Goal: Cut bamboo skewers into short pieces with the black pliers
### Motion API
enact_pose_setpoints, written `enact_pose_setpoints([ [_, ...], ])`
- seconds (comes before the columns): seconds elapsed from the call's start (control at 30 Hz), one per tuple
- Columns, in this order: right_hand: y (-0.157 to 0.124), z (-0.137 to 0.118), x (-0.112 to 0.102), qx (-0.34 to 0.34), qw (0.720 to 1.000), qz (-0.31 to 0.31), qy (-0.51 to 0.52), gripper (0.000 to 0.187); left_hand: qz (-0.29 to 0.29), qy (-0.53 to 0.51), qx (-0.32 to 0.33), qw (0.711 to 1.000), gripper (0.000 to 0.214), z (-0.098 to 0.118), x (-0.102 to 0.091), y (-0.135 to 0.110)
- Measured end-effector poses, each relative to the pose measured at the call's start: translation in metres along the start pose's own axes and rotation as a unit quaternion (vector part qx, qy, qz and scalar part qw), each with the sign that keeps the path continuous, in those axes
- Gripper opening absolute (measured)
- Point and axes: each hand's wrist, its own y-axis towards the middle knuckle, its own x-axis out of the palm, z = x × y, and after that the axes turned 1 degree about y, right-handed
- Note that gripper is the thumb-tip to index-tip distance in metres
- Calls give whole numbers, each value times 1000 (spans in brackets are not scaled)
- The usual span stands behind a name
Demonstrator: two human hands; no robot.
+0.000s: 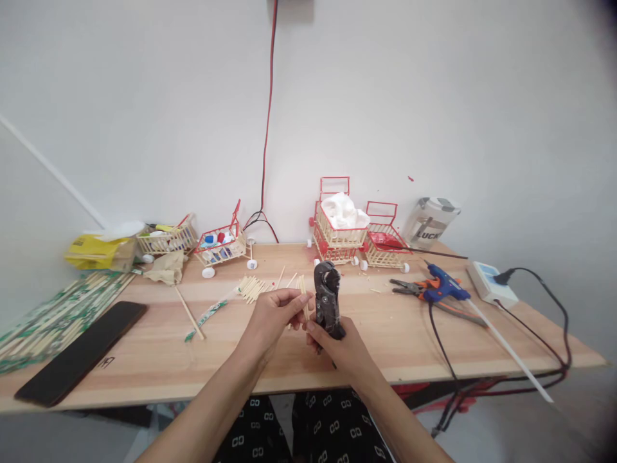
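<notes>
My left hand [276, 315] pinches a few thin wooden sticks [303, 292] upright over the middle of the wooden table [144, 360]. Beside it, my right hand [337, 344] is wrapped round the handles of black cutting pliers [327, 299], whose jaws point up next to the sticks. A small pile of short cut sticks [251, 287] lies just behind my left hand. Both hands are closed on what they hold.
Small stick-and-red-wire carts [219, 246] [340, 231] [385, 247] stand along the wall. A blue glue gun [444, 287], orange-handled pliers [409, 287] and a white power strip [491, 283] lie right. A black phone [81, 350] and wrapped chopsticks [53, 318] lie left.
</notes>
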Motion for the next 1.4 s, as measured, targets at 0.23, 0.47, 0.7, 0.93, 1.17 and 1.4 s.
enact_pose_setpoints([
  [0.23, 3, -9, -7, 22, 998, -52, -28, 36, 10, 46, 19, 999, 32, 10, -2, -2],
  [0.47, 13, -49, -70, 24, 958, -146, -246, 48, 4, 134, 0, 991, 24, 29, -17, -16],
  [0.7, 4, -71, -74, 44, 927, -203, -312, 46, -32, 161, -17, 986, 24, 25, -13, -18],
  [0.93, 0, -79, -67, 63, 919, -193, -338, 46, -21, 169, -21, 985, 23, 27, -14, -19],
  [1.17, 0, -76, -63, 58, 921, -184, -337, 49, -9, 181, -18, 983, 22, 26, -15, -22],
  [1.4, -1, -79, -57, -1, 880, -147, -451, 53, -2, 221, -10, 975, 24, 22, -17, -24],
])
